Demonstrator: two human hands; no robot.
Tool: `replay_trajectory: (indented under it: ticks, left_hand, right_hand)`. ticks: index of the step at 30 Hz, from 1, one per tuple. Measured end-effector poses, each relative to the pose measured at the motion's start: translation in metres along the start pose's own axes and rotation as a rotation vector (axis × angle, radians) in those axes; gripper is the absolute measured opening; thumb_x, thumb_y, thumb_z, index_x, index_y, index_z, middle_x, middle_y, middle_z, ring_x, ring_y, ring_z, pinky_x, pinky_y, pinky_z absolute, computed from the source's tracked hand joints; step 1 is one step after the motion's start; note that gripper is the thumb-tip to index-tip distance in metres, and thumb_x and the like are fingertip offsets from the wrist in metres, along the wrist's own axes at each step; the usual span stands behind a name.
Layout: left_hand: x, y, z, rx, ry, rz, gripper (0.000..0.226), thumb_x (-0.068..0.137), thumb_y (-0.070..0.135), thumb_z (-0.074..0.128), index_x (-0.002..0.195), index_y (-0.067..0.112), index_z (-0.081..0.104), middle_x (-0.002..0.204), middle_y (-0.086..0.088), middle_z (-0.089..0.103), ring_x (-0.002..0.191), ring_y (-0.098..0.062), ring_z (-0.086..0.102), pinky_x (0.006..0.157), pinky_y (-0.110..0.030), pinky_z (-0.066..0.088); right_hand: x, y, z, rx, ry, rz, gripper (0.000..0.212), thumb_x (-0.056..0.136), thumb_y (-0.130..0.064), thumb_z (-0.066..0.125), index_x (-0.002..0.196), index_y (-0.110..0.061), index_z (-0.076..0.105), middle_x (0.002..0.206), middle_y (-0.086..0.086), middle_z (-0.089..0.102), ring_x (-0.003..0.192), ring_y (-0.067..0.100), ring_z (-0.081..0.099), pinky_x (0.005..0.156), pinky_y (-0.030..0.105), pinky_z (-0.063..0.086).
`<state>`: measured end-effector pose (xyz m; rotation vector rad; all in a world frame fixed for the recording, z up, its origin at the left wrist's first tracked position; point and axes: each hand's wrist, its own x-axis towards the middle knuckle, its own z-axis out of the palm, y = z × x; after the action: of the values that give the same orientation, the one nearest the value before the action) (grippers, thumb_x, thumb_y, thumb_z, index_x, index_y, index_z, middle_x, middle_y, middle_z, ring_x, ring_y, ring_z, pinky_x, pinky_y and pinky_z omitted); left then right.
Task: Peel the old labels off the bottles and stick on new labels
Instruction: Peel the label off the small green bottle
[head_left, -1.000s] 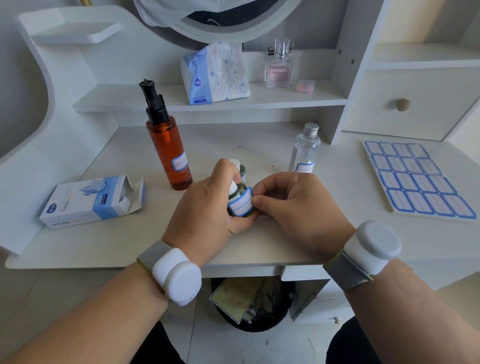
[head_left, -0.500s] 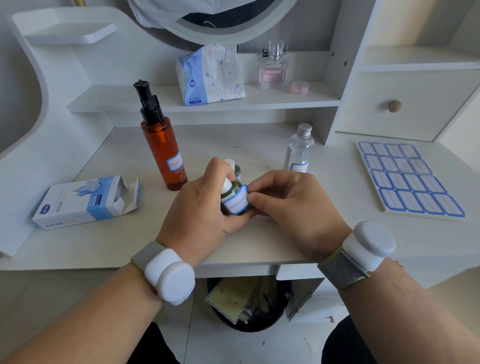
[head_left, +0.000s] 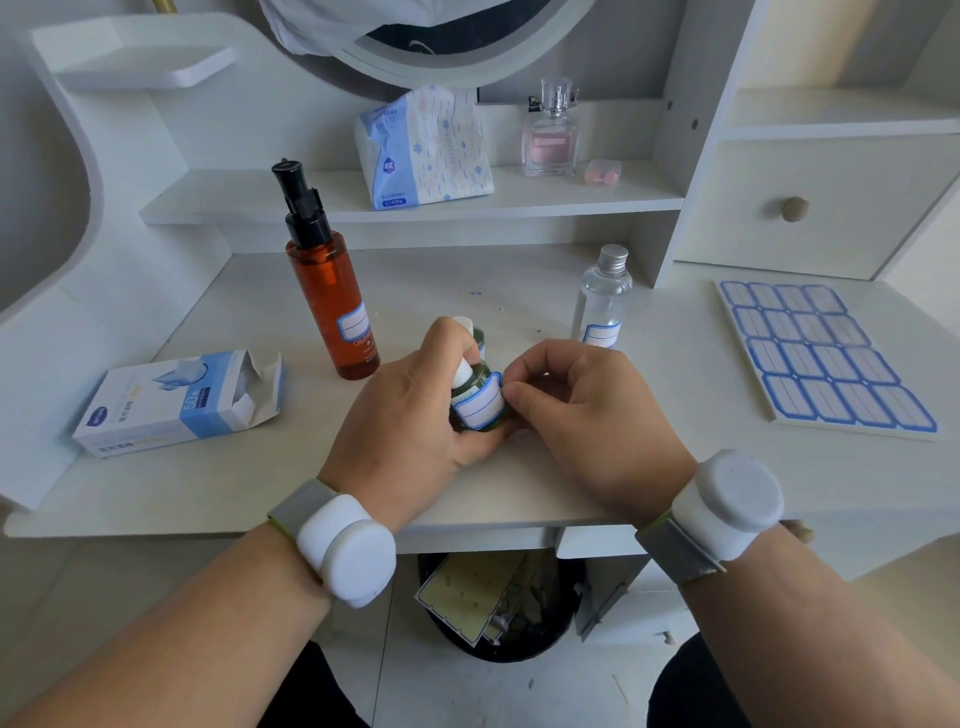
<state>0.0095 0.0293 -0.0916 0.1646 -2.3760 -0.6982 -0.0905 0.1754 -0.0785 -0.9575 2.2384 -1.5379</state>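
Left hand (head_left: 410, 415) grips green bottle (head_left: 480, 410); right hand (head_left: 582, 410) fingers pinch its label (head_left: 480, 410) — amber bottle (head_left: 332, 306) stands behind.

matt white desk (head_left: 519, 270), glossy amber plastic bottle (head_left: 327, 291), metal-capped clear bottle (head_left: 602, 296)

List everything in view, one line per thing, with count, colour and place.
green bottle: one, dark green, white cap, held over desk middle
label: one, white with blue border, on the green bottle
amber bottle: one, orange, black pump, blue-bordered label, desk left
clear bottle: one, silver cap, blue-bordered label, desk middle back
label sheet: one, blue and white, desk right
carton: one, white and blue, open, desk left
tissue pack: one, white and blue, shelf
perfume bottle: one, clear and pink, shelf
bin: one, black, under desk
left hand: grips the green bottle
right hand: pinches the label's right edge
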Motion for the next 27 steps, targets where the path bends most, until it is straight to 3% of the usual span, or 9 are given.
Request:
replay_trajectory:
  ticks: [8,16,27]
  left_hand:
    - [-0.0006,0.0005,-0.0005,0.012,-0.040,-0.033,0.063,0.074,0.032,0.091,0.105,0.031,0.036,0.081,0.009,0.063,0.068,-0.017,0.058,0.059,-0.033,0.047]
    - [0.0000,0.0010,-0.0009,0.010,-0.071,-0.037,0.059,0.076,0.024,0.088,0.105,0.031,0.036,0.083,0.006,0.065,0.068,-0.019,0.058,0.060,-0.039,0.048]
    - [0.0008,0.0019,-0.0027,-0.007,-0.118,-0.093,0.060,0.075,0.024,0.087,0.106,0.035,0.036,0.088,0.005,0.067,0.071,-0.018,0.064,0.063,-0.038,0.052]
  right_hand:
    - [-0.0004,-0.0033,0.0027,-0.153,-0.054,-0.070,0.014,0.098,-0.015,0.058,0.086,-0.020,0.063,0.073,-0.007,0.065,0.071,0.006,0.057,0.066,0.015,0.044]
    - [-0.0012,-0.0046,0.0032,-0.243,-0.113,-0.128,0.012,0.100,-0.011,0.051,0.090,-0.011,0.059,0.072,-0.009,0.052,0.069,0.003,0.049,0.064,0.013,0.039]
    - [-0.0035,-0.0054,0.0046,-0.271,-0.101,-0.168,0.012,0.099,-0.012,0.050,0.090,-0.009,0.056,0.071,-0.009,0.050,0.069,0.003,0.047,0.061,0.013,0.038]
